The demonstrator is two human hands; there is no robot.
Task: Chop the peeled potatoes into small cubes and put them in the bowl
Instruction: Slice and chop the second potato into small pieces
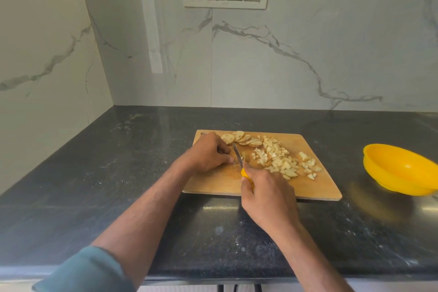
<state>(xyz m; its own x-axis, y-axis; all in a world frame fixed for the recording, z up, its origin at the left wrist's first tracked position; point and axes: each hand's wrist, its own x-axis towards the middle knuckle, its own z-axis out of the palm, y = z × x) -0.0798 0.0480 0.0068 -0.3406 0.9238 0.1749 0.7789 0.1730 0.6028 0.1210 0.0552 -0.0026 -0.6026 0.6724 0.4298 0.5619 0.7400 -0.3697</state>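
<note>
Surface: dark speckled stone surface [118,173], backed by white marble-veined wall tiles.
Left hand: my left hand [208,153] rests on the board's left part, fingers [226,160] curled over a piece of potato, most of it hidden beneath them.
Board: rectangular pale wooden chopping board [315,187], lying flat on the surface.
Knife: small yellow-handled steel knife [239,156], blade just right of my left fingers, point toward the wall.
Slices: round peeled potato slices [244,140], fanned along the board's far edge.
Right hand: my right hand [267,194], fingers clenched around the knife handle.
Cubes: heap of small pale potato cubes [282,161], right of the blade.
Bowl: round yellow plastic bowl [400,169], well apart from the board; no cubes visible inside.
</note>
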